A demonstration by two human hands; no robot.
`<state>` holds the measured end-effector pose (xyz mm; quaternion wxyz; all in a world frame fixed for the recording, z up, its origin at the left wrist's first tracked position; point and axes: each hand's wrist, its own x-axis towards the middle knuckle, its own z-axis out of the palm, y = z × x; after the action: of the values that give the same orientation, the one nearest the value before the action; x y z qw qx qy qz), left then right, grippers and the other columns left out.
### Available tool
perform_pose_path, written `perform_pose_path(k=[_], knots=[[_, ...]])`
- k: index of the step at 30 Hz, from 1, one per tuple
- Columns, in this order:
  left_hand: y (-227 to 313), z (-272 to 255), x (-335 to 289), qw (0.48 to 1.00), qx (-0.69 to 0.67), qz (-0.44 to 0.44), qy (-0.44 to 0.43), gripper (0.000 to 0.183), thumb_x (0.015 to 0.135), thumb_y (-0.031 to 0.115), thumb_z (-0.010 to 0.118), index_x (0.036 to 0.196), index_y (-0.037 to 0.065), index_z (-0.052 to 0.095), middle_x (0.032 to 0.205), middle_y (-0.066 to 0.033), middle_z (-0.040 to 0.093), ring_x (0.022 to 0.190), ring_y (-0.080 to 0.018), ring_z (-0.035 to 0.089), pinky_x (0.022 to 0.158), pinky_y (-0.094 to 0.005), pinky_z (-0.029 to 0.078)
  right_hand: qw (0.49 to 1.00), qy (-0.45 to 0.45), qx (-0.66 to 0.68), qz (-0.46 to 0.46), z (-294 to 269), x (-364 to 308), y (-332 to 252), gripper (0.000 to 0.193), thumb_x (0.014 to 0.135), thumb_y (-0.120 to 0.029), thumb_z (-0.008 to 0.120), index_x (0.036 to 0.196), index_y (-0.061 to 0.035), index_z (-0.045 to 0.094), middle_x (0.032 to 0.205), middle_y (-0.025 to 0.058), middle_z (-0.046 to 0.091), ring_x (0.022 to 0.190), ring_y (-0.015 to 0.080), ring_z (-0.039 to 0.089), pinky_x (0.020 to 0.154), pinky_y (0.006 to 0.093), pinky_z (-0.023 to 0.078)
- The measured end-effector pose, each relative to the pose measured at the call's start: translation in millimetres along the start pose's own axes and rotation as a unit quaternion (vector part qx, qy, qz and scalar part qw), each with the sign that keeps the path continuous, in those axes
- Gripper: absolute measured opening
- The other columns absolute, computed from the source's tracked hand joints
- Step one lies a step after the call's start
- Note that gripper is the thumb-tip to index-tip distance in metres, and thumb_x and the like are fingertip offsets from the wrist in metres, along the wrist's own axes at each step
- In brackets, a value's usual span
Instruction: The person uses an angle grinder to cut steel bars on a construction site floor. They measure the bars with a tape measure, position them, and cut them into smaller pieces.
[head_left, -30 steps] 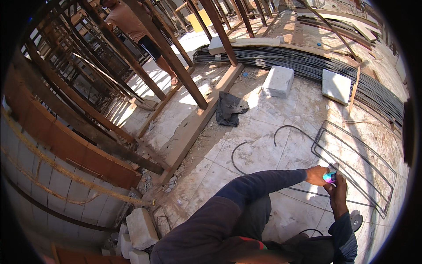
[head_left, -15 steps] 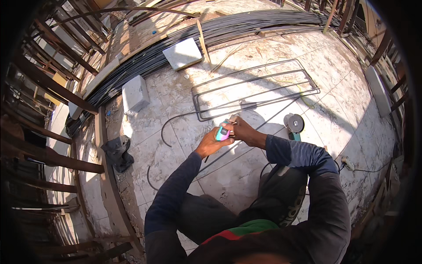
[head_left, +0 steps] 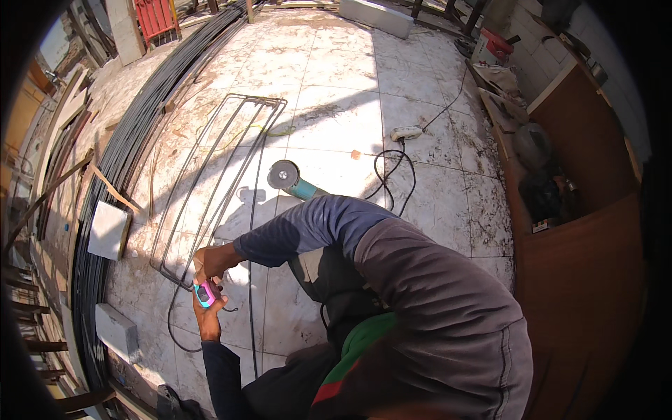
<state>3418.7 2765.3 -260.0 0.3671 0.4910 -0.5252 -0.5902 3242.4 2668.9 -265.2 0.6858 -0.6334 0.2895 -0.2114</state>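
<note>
My left hand is closed around a small teal and pink tape measure, held over the near end of a wire frame. Right above it, my right hand is closed, its fingers pointing down toward the tape measure; what they pinch, if anything, is too small to make out. The frame of bent steel bars lies on the tiled floor beyond both hands. A long straight bar runs along the floor beside them. Past my right forearm rests a teal angle grinder, its disc facing up.
A thick bundle of steel bars curves along the left, with pale blocks beside it. A white power socket with black cable lies beyond the grinder. To the right stands a brown wooden cabinet. A dark bag lies near left.
My view has swung to the right, bringing the cabinet and socket into sight. Both hands stay together at the tape measure, which now appears farther left in the view.
</note>
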Motion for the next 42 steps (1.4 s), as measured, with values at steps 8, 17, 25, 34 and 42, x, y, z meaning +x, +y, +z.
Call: perform_pose_path(k=[8,17,25,34,42], knots=[[12,12,-8,0.998,-0.042,-0.022,0.046,0.064,0.081,0.024,0.07,0.134,0.005,0.038,0.112,-0.0106,0.055,0.091,-0.0218,0.058,0.072,-0.0315,0.049,0.99,0.041,-0.129,0.031,0,10,-1,0.044,0.077,-0.04,0.071,0.075,0.0038,0.07,0.07,0.0125,0.068,0.064,0.0213,0.067,0.057,0.032,0.052],[17,21,-19,0.995,0.006,0.006,0.103,0.083,0.072,0.018,0.072,0.141,-0.003,0.032,0.133,-0.0169,0.041,0.117,-0.0267,0.045,0.098,-0.0366,0.037,0.973,0.041,-0.228,-0.002,1,-4,-33,0.032,0.074,-0.031,0.071,0.07,0.001,0.071,0.065,0.0093,0.068,0.058,0.0192,0.067,0.055,0.0293,0.055],[40,43,-17,0.994,0.051,0.048,0.082,0.083,0.073,0.027,0.072,0.142,0.001,0.033,0.136,-0.0159,0.038,0.12,-0.0275,0.041,0.102,-0.0377,0.031,0.977,0.038,-0.209,-0.011,-13,-9,-30,0.034,0.076,-0.033,0.066,0.067,-0.0002,0.07,0.064,0.0088,0.068,0.057,0.0191,0.066,0.055,0.0308,0.055],[42,48,-14,0.992,0.092,0.05,0.071,0.078,0.078,0.027,0.07,0.142,0.003,0.033,0.138,-0.0144,0.037,0.123,-0.0267,0.039,0.104,-0.0379,0.03,0.953,0.155,-0.243,-0.09,-24,24,-1,0.041,0.07,-0.037,0.068,0.067,0.0039,0.066,0.071,0.0215,0.066,0.072,0.0346,0.067,0.064,0.0411,0.053],[32,43,-11,0.99,0.107,0.05,0.079,0.079,0.076,0.025,0.073,0.141,0.003,0.034,0.134,-0.0139,0.041,0.12,-0.0265,0.042,0.103,-0.0377,0.03,0.948,0.215,-0.217,-0.092,-26,34,2,0.057,0.07,-0.037,0.072,0.096,0.0112,0.056,0.09,0.0267,0.064,0.09,0.0401,0.064,0.076,0.043,0.052]])
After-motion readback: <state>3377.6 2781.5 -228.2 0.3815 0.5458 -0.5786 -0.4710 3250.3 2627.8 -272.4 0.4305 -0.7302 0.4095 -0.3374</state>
